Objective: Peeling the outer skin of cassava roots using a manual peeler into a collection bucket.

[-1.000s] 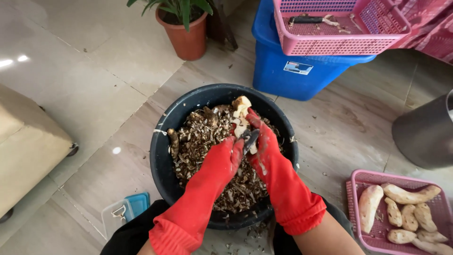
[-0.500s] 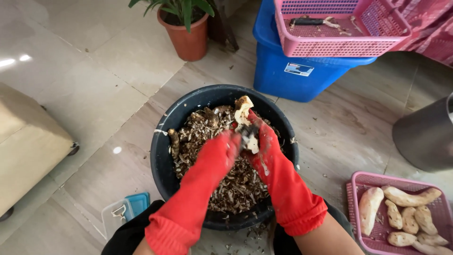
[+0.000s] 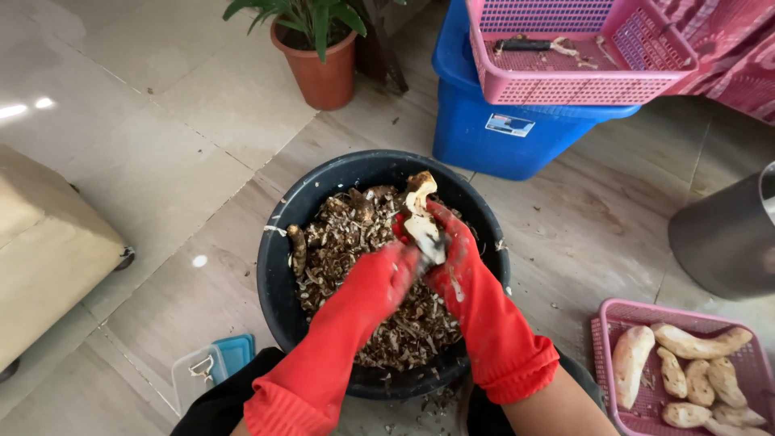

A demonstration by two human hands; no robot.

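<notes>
Peeling a root over the black tub.
Right hand [image 3: 452,250] grips the root [image 3: 421,216], long axis upright, above the tub's [image 3: 278,266] far rim; left hand [image 3: 395,270], blurred, clenched against its lower end.

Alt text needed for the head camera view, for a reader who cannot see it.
Two red-gloved hands work over a black round tub of brown peelings: the right hand holds a partly peeled pale root, the left hand blurred against it. A pink basket of peeled roots sits at right.
</notes>
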